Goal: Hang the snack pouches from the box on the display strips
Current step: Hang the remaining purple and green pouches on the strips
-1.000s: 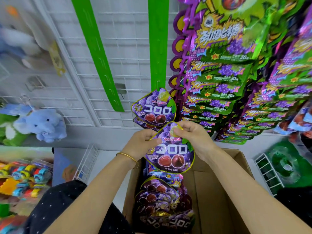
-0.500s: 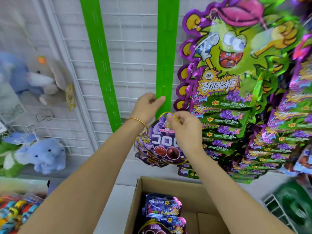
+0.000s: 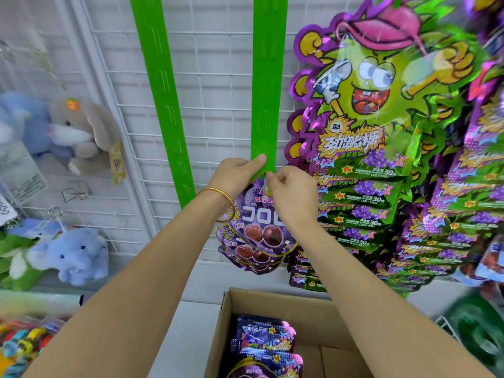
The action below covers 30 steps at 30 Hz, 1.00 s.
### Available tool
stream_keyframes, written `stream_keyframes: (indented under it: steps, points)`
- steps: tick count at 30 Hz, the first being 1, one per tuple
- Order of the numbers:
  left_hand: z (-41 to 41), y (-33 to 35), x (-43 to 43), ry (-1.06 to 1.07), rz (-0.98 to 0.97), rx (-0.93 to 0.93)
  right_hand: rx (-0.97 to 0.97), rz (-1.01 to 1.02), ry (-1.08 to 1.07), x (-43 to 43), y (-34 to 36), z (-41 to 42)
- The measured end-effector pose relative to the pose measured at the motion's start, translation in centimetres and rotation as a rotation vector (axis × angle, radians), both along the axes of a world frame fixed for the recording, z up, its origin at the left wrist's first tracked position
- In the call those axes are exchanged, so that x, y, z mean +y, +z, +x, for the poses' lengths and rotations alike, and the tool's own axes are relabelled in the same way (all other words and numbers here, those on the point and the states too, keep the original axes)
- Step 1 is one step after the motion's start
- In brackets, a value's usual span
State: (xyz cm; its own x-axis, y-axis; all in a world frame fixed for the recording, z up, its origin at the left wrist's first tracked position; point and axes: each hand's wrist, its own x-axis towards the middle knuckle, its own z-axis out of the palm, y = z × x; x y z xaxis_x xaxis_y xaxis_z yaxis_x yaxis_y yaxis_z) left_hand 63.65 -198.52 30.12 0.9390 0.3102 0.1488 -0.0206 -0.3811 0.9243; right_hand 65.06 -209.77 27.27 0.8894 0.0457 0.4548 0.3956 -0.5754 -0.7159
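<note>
The right grip (image 3: 291, 192) is pinched on the top edge of a purple snack pouch (image 3: 259, 222), which is held at the lower end of the green display strip (image 3: 268, 105). The strip is held steady by the left grip (image 3: 240, 173), with the thumb laid on its front. The hang hole is best lined up with a free tab while the strip is kept taut. The wire grid (image 3: 218, 77) is crowded at right by hung candy bags (image 3: 381, 132), which could be snagged. The box (image 3: 218, 336) is set below, and hung pouches (image 3: 253, 257) are overlapped
</note>
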Motion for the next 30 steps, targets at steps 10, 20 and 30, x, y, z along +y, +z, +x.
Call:
stream_keyframes:
  steps: [10,20,30]
  points:
    - [-1.3,-3.1,1.5,-0.085,0.119,-0.068,0.009,-0.099,0.11,-0.7,-2.0,-0.8]
    - [-10.5,-10.6,0.4,0.167,0.096,-0.131,0.1,-0.219,0.153,-7.7,-10.1,-9.5]
    - [-12.6,-16.4,-1.9,-0.01,-0.156,0.274,0.905,-0.328,0.317,-12.6,-28.5,-15.3]
